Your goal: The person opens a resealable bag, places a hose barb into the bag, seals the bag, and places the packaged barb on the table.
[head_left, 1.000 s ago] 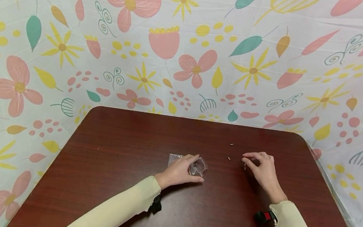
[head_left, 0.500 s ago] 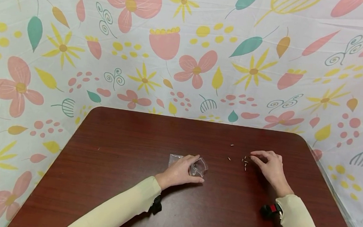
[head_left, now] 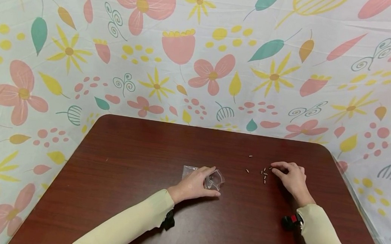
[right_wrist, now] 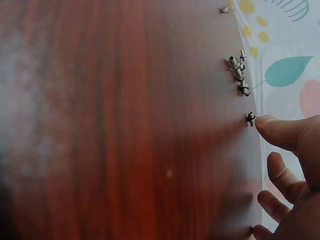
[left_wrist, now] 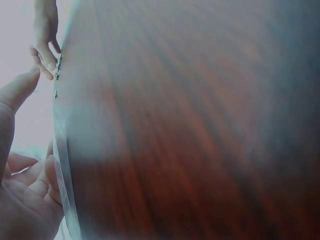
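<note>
Over a clear plastic bag [head_left: 216,179] on the table, my left hand [head_left: 196,184] curls its fingers and thumb around the bag's sides. Part of the bag is hidden beneath that palm. My right hand [head_left: 293,180] has its thumb and index fingertip at a small metal fitting [right_wrist: 250,119] and seems to pinch it; the index finger is hidden in the right wrist view. Just left of those fingertips lies a loose cluster of several similar metal fittings [head_left: 265,174]. Farther left are a single fitting [head_left: 247,171] and, behind it, another fitting [head_left: 250,156].
The dark red-brown wooden table [head_left: 139,144] has rounded far corners. A white cloth [head_left: 197,92] printed with flowers and leaves hangs behind it and along both sides. Each wrist bears a black strap, the right one with a red part.
My right hand has moved slightly right, off the cluster of metal fittings, to the fitting at its fingertips. The left hand stays on the plastic bag.
</note>
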`<state>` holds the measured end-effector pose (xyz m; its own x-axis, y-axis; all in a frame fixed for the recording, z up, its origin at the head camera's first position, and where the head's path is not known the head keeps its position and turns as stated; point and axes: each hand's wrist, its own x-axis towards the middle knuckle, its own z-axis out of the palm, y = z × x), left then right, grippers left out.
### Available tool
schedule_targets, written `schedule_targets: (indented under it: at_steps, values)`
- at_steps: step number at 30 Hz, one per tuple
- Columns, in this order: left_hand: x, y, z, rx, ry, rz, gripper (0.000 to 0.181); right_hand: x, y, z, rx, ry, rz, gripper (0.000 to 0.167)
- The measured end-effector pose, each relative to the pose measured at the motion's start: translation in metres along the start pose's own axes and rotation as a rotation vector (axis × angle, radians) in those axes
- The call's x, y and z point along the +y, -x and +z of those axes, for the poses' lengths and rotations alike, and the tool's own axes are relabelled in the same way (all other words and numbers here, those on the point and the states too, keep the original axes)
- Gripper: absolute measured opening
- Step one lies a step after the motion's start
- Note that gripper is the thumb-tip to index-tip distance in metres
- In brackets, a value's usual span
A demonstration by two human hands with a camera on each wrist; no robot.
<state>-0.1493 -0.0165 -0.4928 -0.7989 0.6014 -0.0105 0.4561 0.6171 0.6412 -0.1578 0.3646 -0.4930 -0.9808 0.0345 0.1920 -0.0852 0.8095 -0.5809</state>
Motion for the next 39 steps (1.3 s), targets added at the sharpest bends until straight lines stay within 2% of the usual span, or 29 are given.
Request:
schedule_targets:
  at_steps: [12, 39]
  values:
    - [0.0002, -0.0012, -0.0007, 0.002, -0.004, -0.014, 0.095, 0.0005, -0.0061, 0.0016, -0.063, 0.041, 0.029, 0.019]
    - [0.0009, -0.0008, -0.0007, -0.003, 0.002, -0.008, 0.094, 0.0033, -0.0065, 0.0032, -0.054, 0.072, 0.037, 0.014]
